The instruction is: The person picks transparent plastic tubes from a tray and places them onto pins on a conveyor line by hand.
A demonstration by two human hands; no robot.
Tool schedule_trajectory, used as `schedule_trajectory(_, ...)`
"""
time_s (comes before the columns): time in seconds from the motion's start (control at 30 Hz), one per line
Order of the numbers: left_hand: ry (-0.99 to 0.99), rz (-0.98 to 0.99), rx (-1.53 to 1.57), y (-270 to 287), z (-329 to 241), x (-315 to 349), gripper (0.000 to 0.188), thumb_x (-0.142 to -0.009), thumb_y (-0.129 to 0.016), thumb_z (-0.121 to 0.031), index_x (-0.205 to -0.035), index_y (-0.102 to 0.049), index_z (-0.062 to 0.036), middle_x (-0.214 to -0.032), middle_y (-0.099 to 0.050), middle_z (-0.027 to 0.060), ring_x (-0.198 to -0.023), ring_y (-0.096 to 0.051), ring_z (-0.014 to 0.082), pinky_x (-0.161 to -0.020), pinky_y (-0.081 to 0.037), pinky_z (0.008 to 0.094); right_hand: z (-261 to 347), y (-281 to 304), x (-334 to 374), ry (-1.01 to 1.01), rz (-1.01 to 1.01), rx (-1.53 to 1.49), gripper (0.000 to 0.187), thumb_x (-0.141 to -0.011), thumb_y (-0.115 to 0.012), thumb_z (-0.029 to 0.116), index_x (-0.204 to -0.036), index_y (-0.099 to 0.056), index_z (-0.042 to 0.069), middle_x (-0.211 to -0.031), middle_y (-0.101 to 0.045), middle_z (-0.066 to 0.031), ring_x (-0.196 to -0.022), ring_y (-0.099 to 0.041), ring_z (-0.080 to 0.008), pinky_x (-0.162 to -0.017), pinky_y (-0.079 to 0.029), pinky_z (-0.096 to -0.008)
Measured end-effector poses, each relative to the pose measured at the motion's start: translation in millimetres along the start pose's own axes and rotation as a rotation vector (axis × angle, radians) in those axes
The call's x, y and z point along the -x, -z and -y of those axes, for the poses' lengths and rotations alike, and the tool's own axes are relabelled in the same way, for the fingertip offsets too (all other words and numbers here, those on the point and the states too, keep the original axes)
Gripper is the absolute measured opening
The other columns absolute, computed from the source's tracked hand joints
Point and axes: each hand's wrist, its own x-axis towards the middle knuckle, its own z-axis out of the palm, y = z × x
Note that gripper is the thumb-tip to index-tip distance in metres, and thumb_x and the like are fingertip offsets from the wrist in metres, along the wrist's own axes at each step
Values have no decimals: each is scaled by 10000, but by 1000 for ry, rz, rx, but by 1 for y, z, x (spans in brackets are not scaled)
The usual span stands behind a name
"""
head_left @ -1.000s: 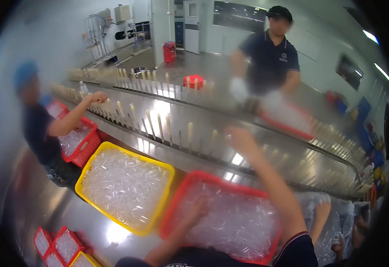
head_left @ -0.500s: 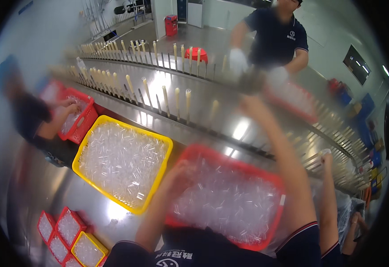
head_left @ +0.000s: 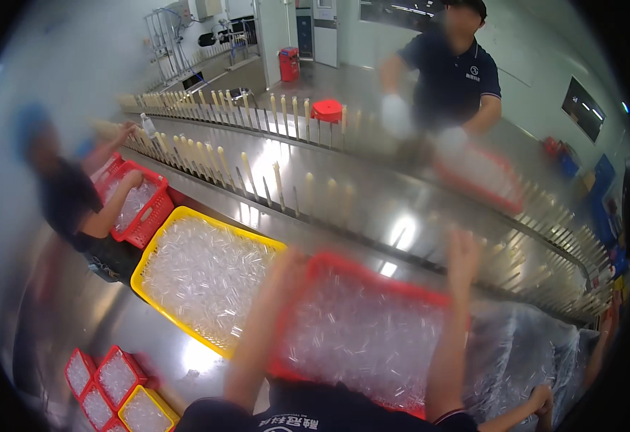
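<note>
In front of me a red basket (head_left: 383, 282) is full of short clear plastic tubes (head_left: 365, 335). Over its far left corner hovers my left hand (head_left: 291, 265), its fingers smeared by motion. My right hand (head_left: 464, 250) is raised beyond the basket's far right corner, beside a line of upright rods. Its fingers look closed, but blur hides anything in them. The rods (head_left: 279, 180) run along a metal bench, several with cream tips and others bare and dark. To the left, a yellow basket (head_left: 178, 327) also holds clear tubes.
A co-worker (head_left: 452, 79) with white gloves stands across the bench near another red basket (head_left: 480, 198). Another person (head_left: 70, 187) works at a red basket (head_left: 153, 219) on the left. Small baskets (head_left: 142, 410) sit lower left. Clear plastic sheeting (head_left: 524, 345) and another person's hand (head_left: 542, 398) are at right.
My right hand has moved right and down from the rods, nearer the basket. My left hand has shifted slightly up. Another person's arm at right has dropped from the rods to the plastic sheeting.
</note>
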Motion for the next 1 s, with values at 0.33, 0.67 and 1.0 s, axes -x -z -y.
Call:
schedule_trajectory(0.33, -633, 12, -1694, 8, -30, -209, 293, -623, -651, -270, -737, -623, -2, -705, -596, 178, -669, -583, 319, -637, -464, 386, -96, 10, 182, -1019, 265, -1076, 307, -739, -512, 7, -1042, -500, 53, -993, -544, -80, -897, -528, -191, -816, -416, -312)
schedule_trajectory(0.67, -155, 126, -915, -101, 22, -126, 333, -777, -483, -193, -1055, -494, -10, -1025, -525, 177, -943, -502, 312, -825, -390, 380, -106, 10, 168, -1258, 137, -844, 245, -810, -537, 117, -1047, -517, 57, -958, -564, -64, -907, -499, -139, -789, -397, -258)
schedule_trajectory(1.0, 587, 5, 444, -52, 111, 61, 315, -826, -538, -248, -1073, -510, -54, -898, -534, -2, -825, -487, 55, -700, -397, 186, -147, 16, 186, -892, 527, -527, 226, -809, -531, 70, -1031, -498, 37, -953, -522, -70, -855, -488, -145, -736, -412, -240)
